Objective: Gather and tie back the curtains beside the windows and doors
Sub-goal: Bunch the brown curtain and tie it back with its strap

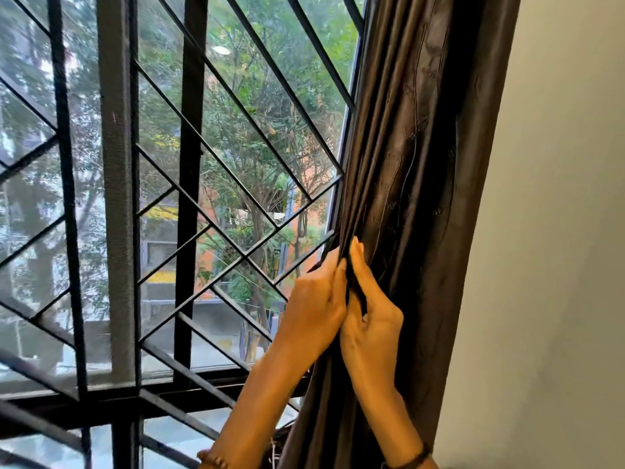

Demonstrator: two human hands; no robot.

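Gathering the curtain (422,164) edge at the right side of the window.

Left of both hands: barred window grille (189,204), meeting the fabric only along the frame. Left hand (314,309): fingers curled over the leading fold, gripping it. Right hand (372,319): touching the left, thumb raised along a pleat, pinching the next folds. Above, below and right of the hands: dark curtain, bunched into vertical pleats, with the wall (558,231) just beyond. Probable step: bringing the last loose edge into the bundle. Keep both grips firm and level. Draw the leading fold rightward onto the stack. Guard against slipping inner pleats. Secure the bundle in one hand before reaching for a tie. No tie-back in view.
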